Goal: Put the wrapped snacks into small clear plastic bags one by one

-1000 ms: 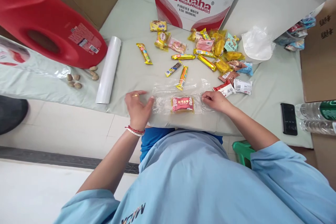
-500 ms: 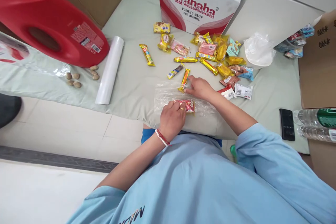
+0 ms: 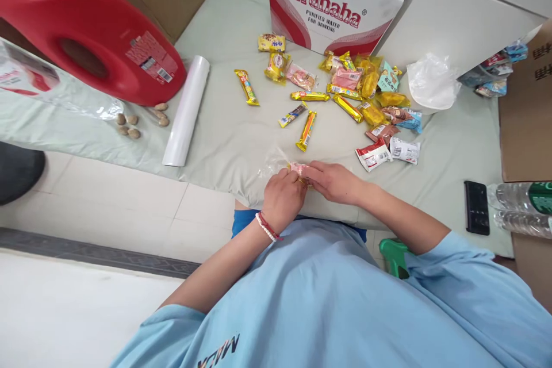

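At the table's front edge, my left hand [image 3: 284, 198] is closed over a small red-and-pink snack packet [image 3: 298, 168] with clear plastic film [image 3: 273, 163] around it. My right hand [image 3: 336, 183] pinches the film at the packet's right side, its fingertips meeting those of my left hand. Fingers hide most of the packet. Just beyond them lie a yellow-wrapped snack bar [image 3: 306, 131] and a blue-and-yellow bar [image 3: 293, 115]. A red-and-white packet [image 3: 373, 154] is to the right of these.
Several wrapped snacks [image 3: 345, 77] are heaped before the Wahaha carton [image 3: 332, 8]. A white plastic roll [image 3: 186, 112], walnuts [image 3: 128, 126] and a red jug [image 3: 146, 63] occupy the left. Rightward are a white bowl [image 3: 431, 92], a phone [image 3: 476, 207] and water bottles [image 3: 517, 221].
My right hand has come down from beside the yellow bar to the packet, bringing the film's spread-out part over it. My left hand has stayed on the packet. The view has shifted slightly.
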Tool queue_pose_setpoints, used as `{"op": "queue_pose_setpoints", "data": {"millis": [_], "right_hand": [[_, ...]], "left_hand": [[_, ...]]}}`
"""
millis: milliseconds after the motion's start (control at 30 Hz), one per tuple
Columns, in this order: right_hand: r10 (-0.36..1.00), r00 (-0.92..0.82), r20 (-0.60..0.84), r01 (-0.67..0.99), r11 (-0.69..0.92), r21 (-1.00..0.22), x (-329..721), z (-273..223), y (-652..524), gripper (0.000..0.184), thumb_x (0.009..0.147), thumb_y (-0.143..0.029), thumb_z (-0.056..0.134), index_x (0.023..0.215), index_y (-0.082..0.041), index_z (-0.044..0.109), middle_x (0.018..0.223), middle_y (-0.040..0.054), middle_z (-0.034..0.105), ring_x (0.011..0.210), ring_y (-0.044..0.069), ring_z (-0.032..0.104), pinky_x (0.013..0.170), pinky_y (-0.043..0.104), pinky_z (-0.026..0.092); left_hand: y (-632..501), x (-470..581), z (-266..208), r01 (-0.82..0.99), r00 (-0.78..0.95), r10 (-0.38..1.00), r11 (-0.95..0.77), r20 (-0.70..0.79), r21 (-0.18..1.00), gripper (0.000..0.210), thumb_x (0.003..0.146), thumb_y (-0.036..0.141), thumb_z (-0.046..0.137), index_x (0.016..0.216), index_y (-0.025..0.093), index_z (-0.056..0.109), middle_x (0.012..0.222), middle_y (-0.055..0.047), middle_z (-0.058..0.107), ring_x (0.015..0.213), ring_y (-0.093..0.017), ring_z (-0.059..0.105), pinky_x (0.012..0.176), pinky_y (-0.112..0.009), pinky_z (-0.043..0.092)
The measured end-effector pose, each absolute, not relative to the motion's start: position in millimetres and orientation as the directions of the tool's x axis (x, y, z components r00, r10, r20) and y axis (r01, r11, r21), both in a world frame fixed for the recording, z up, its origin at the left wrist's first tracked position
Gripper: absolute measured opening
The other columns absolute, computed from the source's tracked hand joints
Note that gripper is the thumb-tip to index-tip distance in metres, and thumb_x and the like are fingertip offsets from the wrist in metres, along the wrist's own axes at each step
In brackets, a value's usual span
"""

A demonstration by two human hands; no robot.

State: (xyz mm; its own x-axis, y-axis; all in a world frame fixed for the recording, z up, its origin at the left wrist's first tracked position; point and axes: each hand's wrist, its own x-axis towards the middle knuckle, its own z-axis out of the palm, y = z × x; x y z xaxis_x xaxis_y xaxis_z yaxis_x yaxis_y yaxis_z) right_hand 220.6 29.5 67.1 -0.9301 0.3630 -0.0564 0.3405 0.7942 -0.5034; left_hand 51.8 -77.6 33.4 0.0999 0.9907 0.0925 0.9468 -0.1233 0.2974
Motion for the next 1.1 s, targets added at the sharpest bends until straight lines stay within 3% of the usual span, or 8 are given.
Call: {"op": "queue_pose_setpoints", "data": {"millis": [267,400,533,667,800,867,1000,1100], "right_hand": [[0.468,-0.881,0.066,0.341,0.727,-0.595,224,32,-2,0.042,0.109,-0.022,0.039,0.148,-0.023,0.052,0.132,0.0123,0.066,0.115,0.023,0.066,0.091,0.034,0.057],[0.392,-0.918,-0.054,0.363,0.78,-0.509,225,35,0,0.053,0.104,-0.012,0.042,0.151,-0.03,0.056,0.122,0.0072,0.067,0.105,0.021,0.065,0.084,0.03,0.054],[0.368,-0.915,-0.168,0.403,0.799,-0.446,221,41,2,0.057,0.102,-0.01,0.045,0.149,-0.038,0.06,0.116,0.0063,0.066,0.09,0.02,0.061,0.073,0.028,0.046],[0.401,-0.892,-0.207,0.449,0.739,-0.502,213,49,4,0.049,0.104,-0.016,0.046,0.146,-0.035,0.063,0.115,0.0077,0.064,0.09,0.02,0.058,0.074,0.028,0.043],[0.424,-0.858,-0.29,0.513,0.672,-0.534,210,55,7,0.041,0.105,-0.019,0.046,0.138,-0.029,0.069,0.115,0.0088,0.063,0.091,0.02,0.057,0.077,0.028,0.042],[0.424,-0.856,-0.295,0.514,0.645,-0.565,210,55,7,0.039,0.105,-0.018,0.047,0.134,-0.03,0.071,0.116,0.0086,0.063,0.093,0.02,0.057,0.078,0.028,0.041],[0.486,-0.826,-0.284,0.511,0.437,-0.74,206,54,4,0.03,0.106,-0.028,0.051,0.127,-0.025,0.071,0.111,0.0074,0.067,0.093,0.021,0.06,0.08,0.03,0.044],[0.562,-0.785,-0.262,0.46,0.244,-0.854,208,57,3,0.032,0.107,-0.038,0.049,0.126,-0.02,0.068,0.111,0.008,0.07,0.096,0.022,0.063,0.085,0.034,0.049]], "left_hand": [[-81,20,26,0.646,0.049,0.995,-0.101,0.09,0.757,0.025,0.1,0.026,0.052,0.09,0.023,0.074,0.084,-0.005,0.072,0.084,-0.021,0.065,0.079,-0.036,0.052],[-76,-6,21,0.566,-0.327,0.945,0.185,0.013,0.803,0.019,0.091,0.035,0.063,0.092,0.021,0.077,0.083,-0.004,0.072,0.073,-0.019,0.062,0.073,-0.034,0.051],[-61,-30,13,0.345,-0.618,0.782,0.361,-0.08,0.866,0.041,0.095,0.049,0.058,0.119,0.018,0.071,0.107,-0.009,0.075,0.088,-0.02,0.065,0.083,-0.034,0.052],[-47,-38,21,0.16,-0.474,0.815,0.452,-0.334,0.877,0.066,0.102,0.066,0.029,0.134,0.018,0.061,0.115,-0.012,0.076,0.096,-0.023,0.068,0.082,-0.036,0.052],[-50,-36,45,0.431,-0.215,0.887,0.462,-0.41,0.775,0.052,0.079,0.066,0.07,0.101,0.019,0.072,0.09,-0.006,0.074,0.083,-0.024,0.065,0.074,-0.034,0.049],[-55,-31,56,0.398,-0.156,0.877,0.478,-0.455,0.783,0.041,0.074,0.059,0.075,0.084,0.02,0.069,0.073,-0.001,0.067,0.068,-0.019,0.058,0.063,-0.031,0.044],[-59,-3,66,0.165,-0.147,0.892,0.448,-0.428,0.879,0.035,0.077,0.054,0.073,0.084,0.02,0.065,0.07,0.002,0.063,0.064,-0.016,0.056,0.061,-0.028,0.043],[-58,26,64,0.251,-0.106,0.947,0.321,-0.304,0.913,0.034,0.09,0.049,0.06,0.101,0.019,0.071,0.092,-0.006,0.073,0.088,-0.022,0.067,0.08,-0.034,0.053]]}}
